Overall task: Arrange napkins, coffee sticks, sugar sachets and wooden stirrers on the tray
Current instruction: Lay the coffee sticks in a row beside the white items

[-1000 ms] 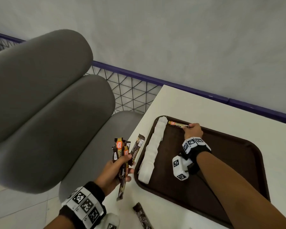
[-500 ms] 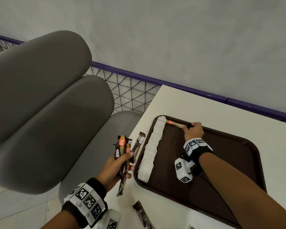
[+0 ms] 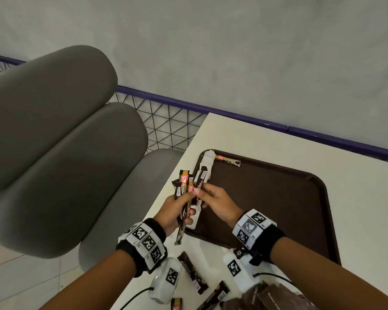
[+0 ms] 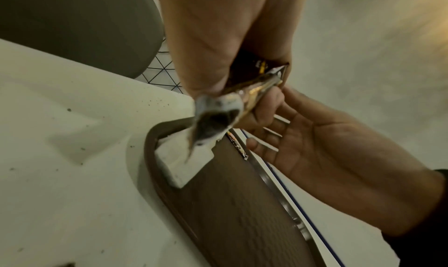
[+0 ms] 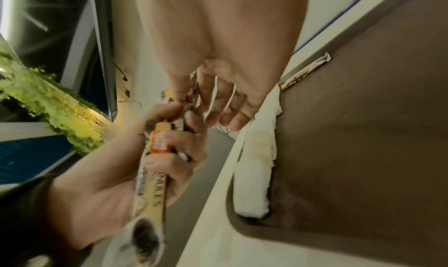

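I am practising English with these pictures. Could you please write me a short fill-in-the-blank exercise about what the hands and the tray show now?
1. The left hand grips a bundle of brown and orange coffee sticks beside the dark brown plastic tray, and the ____ hand reaches to pinch one.
2. A row of folded white paper napkins lies along the tray's ____ edge.
3. Exactly ____ coffee stick lies on the tray.

Missing words: right; left; one
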